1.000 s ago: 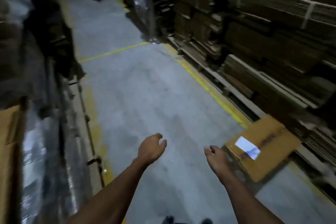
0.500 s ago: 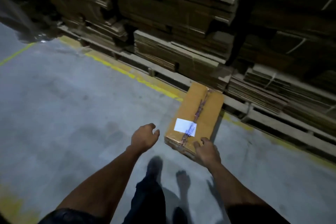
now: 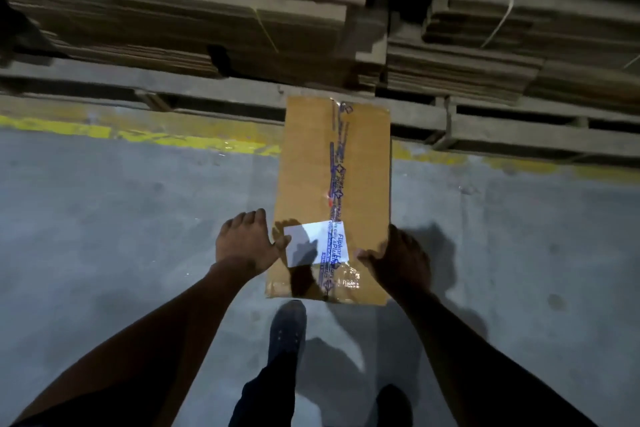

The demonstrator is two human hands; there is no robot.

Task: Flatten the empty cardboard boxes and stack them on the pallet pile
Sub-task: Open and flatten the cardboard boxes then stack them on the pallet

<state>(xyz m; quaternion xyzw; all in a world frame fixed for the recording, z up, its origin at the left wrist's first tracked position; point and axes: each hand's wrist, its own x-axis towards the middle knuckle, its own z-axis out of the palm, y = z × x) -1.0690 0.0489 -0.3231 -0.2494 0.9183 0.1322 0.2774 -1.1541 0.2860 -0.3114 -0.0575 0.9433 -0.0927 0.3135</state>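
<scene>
A long brown cardboard box (image 3: 304,166), sealed with printed tape and bearing a white label (image 3: 304,243), lies on the grey floor with its far end against the pallets. My left hand (image 3: 242,243) grips its left side near the label, thumb on the top face. My right hand (image 3: 401,260) grips the right side at the near end, thumb on top. Behind it, stacks of flattened cardboard (image 3: 214,17) rest on wooden pallets (image 3: 519,135).
A worn yellow floor line (image 3: 138,137) runs along the pallet fronts. My dark shoe (image 3: 287,326) stands just before the box's near end; the other foot (image 3: 391,402) is lower right. Grey concrete floor (image 3: 104,236) spreads to both sides.
The view turned from the aisle to face the pallet row and closed in on the box. Both hands, free before, have come down onto the box's two sides.
</scene>
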